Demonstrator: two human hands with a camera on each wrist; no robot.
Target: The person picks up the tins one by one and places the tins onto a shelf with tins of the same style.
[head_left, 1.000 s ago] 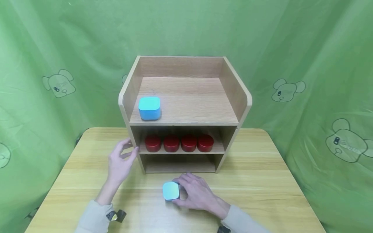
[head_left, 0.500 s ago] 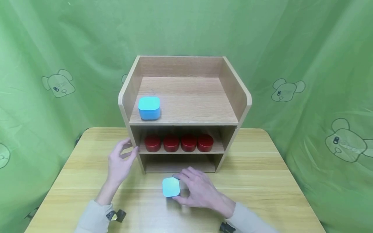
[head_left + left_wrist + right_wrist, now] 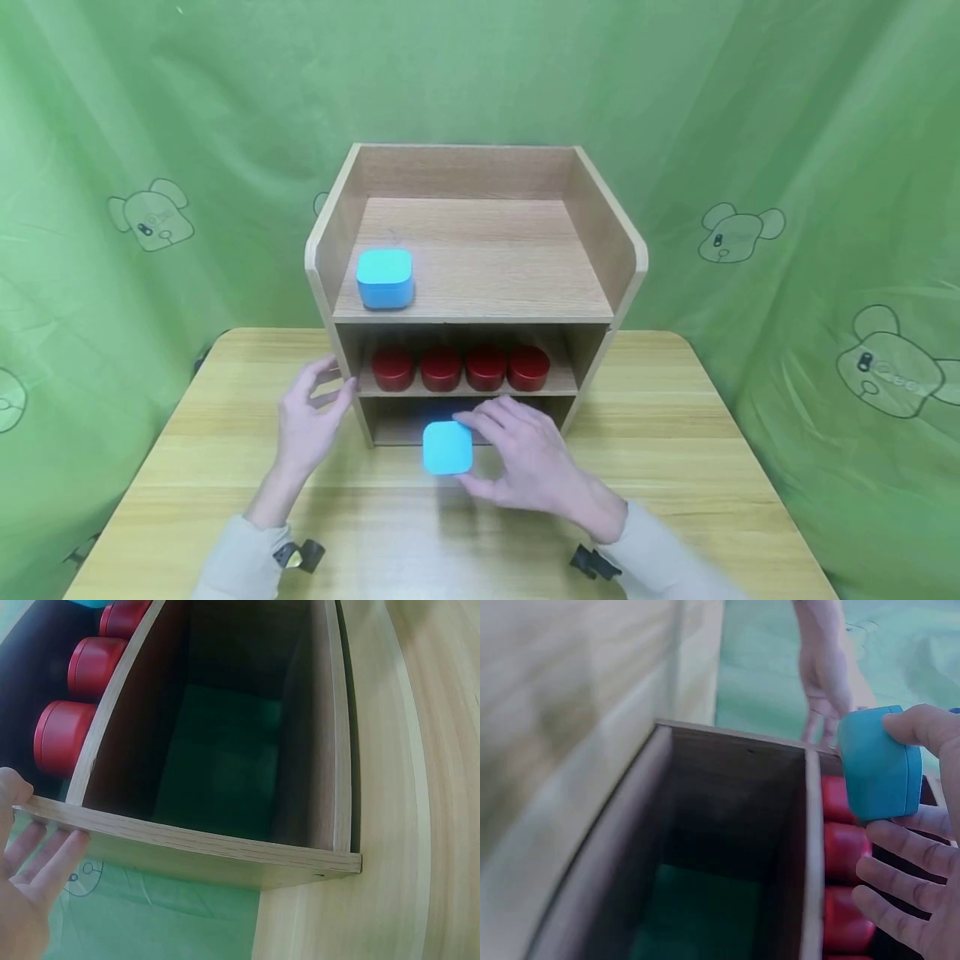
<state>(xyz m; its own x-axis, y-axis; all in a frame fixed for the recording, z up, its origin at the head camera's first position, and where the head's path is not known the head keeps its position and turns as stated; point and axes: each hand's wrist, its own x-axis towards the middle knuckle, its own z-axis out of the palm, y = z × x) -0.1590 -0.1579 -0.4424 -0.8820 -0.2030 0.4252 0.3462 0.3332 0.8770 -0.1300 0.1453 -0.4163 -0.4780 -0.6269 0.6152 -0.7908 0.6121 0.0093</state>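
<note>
My right hand (image 3: 536,462) pinches a small blue rounded box (image 3: 447,448) between thumb and fingers, lifted in front of the shelf's bottom compartment. In the right wrist view a lid seam shows on the blue box (image 3: 877,765), and the lower fingers spread away from it. My left hand (image 3: 311,417) holds the left side panel of the wooden shelf (image 3: 480,225), thumb at the front edge and fingers against the outer face, as the left wrist view shows at the panel (image 3: 202,844). A second blue box (image 3: 386,279) sits at the front left of the top shelf.
Several round red tins (image 3: 441,369) stand in a row on the middle shelf. The shelf unit stands at the back of a light wooden table (image 3: 660,467). A green curtain (image 3: 480,75) with mouse drawings hangs behind and at both sides.
My right hand has raised the blue box off the table and moved it forward and slightly right, toward the shelf. The left hand has stayed on the side panel.
</note>
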